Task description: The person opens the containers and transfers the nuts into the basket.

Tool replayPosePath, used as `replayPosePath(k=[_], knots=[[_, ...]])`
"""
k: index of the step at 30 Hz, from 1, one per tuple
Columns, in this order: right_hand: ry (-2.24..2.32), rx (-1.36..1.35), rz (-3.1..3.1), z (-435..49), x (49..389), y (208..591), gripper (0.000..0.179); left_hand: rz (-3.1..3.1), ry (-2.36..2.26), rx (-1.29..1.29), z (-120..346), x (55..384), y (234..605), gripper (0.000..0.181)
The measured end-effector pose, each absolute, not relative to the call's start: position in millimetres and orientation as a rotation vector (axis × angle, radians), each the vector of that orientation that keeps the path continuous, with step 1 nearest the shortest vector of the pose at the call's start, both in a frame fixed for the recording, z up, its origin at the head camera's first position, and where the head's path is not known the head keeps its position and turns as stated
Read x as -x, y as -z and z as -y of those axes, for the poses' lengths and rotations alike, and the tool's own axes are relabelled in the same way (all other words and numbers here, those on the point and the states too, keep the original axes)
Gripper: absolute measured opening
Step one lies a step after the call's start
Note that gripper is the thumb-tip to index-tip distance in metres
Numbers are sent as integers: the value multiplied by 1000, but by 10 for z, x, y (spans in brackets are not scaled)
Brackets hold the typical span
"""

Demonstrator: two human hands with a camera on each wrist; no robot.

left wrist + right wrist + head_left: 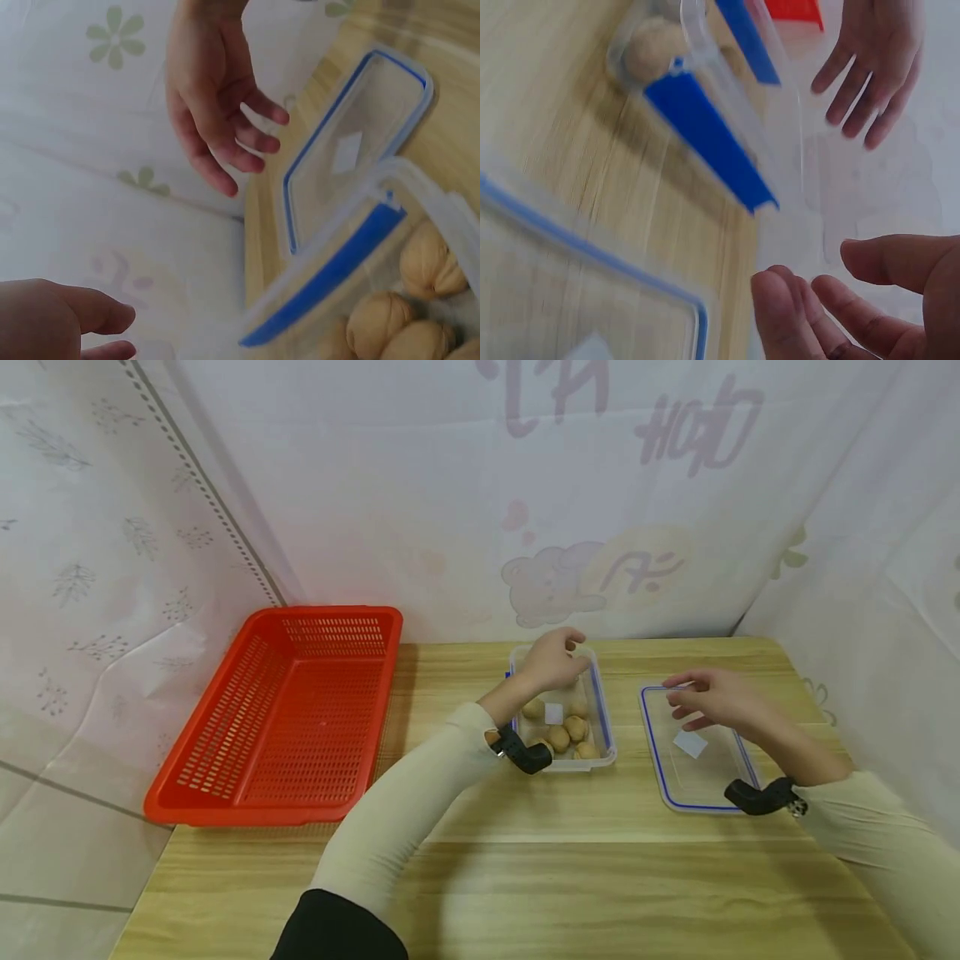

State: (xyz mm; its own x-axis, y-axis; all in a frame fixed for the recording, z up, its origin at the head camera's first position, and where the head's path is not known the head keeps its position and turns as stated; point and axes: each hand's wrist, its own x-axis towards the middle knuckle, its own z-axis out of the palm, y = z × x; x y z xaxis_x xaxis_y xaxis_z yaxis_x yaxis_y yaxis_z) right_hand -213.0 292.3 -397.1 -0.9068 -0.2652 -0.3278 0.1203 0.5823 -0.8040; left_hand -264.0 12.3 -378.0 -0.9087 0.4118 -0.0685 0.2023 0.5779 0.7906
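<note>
In the head view, a clear plastic box (pixel 604 720) stands on the wooden table, with several walnuts (pixel 576 728) at its bottom. My left hand (pixel 553 662) is raised over the far part of this box, fingers relaxed and holding nothing. To the right lies the box's clear lid (pixel 708 781), edged by a blue seal. Above the lid's far edge hovers my right hand (pixel 718 700), its fingers loosely bent and separated, with nothing between them. Blue side clips (pixel 705 142) hang unfastened on the box in the right wrist view.
A large red plastic basket (pixel 322 724) with slotted sides stands on the left of the table (pixel 525 877). White printed cloth (pixel 420 510) hangs behind the table and at both sides. Small white labels lie on the box and on the lid.
</note>
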Motion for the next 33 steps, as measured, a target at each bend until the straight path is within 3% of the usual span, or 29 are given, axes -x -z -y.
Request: replayPosePath(k=[15, 33], knots=[[1497, 108, -2224, -2359, 2248, 4193, 52, -2523, -1307, -250, -25, 2798, 4069, 40], [1519, 41, -2187, -2140, 2301, 4374, 52, -2644, -1087, -15, -257, 2815, 4339, 45]])
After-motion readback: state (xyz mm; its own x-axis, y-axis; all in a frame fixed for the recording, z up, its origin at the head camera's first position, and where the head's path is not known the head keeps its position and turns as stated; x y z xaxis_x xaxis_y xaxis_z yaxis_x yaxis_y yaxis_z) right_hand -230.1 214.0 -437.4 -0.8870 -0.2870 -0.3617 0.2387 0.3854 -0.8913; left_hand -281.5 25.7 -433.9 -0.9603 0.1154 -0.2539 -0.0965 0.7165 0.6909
